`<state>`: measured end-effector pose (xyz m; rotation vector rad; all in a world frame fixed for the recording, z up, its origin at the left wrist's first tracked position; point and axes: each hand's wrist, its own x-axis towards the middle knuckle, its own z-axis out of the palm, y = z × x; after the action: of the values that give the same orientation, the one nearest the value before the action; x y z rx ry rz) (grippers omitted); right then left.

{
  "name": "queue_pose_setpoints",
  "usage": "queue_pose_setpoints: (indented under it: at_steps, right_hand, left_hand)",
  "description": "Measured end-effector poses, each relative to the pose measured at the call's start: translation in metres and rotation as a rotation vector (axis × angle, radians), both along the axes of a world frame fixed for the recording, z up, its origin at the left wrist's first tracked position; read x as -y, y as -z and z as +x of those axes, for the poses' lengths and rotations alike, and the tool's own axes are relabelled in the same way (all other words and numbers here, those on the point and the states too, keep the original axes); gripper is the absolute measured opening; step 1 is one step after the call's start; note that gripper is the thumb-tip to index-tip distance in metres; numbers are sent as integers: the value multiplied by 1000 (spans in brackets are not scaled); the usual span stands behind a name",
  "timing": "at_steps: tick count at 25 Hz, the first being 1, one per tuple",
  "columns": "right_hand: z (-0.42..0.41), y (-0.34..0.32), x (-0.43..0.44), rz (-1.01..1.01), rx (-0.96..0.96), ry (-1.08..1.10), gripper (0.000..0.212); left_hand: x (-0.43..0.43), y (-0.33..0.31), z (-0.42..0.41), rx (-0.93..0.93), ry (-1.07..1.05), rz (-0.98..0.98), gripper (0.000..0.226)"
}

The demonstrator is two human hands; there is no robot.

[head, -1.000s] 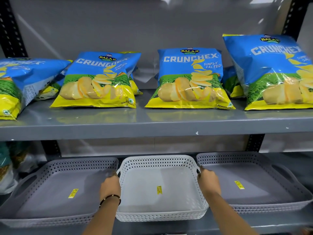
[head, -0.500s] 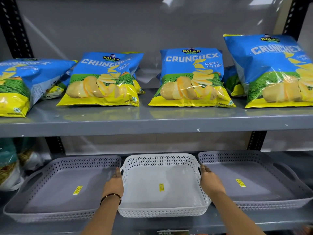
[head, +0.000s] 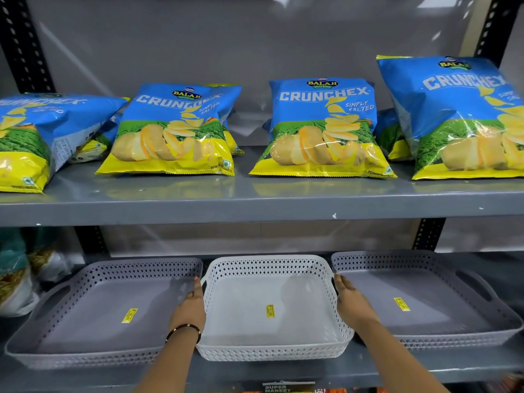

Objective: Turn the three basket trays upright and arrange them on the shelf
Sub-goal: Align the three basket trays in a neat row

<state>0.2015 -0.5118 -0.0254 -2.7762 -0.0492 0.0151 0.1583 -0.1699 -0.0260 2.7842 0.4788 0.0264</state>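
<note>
Three basket trays stand upright in a row on the lower grey shelf (head: 283, 371). The middle one is a white basket tray (head: 272, 355) with perforated walls and a yellow sticker on its floor. A grey tray (head: 93, 316) lies to its left and another grey tray (head: 431, 313) to its right, both touching or nearly touching it. My left hand (head: 188, 309), with a dark bracelet at the wrist, holds the white tray's left side. My right hand (head: 353, 306) holds its right side at the handle.
The upper shelf (head: 255, 207) carries several blue and yellow chip bags (head: 320, 129), and its front edge hangs above the trays. Black slotted uprights (head: 428, 234) stand at the back. Bagged goods (head: 19, 273) sit at the far left of the lower shelf.
Both hands have stayed on the white tray's sides. The three trays keep their places relative to each other; the view has shifted slightly.
</note>
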Motion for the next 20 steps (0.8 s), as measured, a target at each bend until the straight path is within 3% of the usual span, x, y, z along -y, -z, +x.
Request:
queue_pose_setpoints:
  at_steps: [20]
  right_hand:
    - [2, 0, -2, 33, 8, 41, 67]
  left_hand:
    - [3, -3, -3, -35, 40, 344, 64]
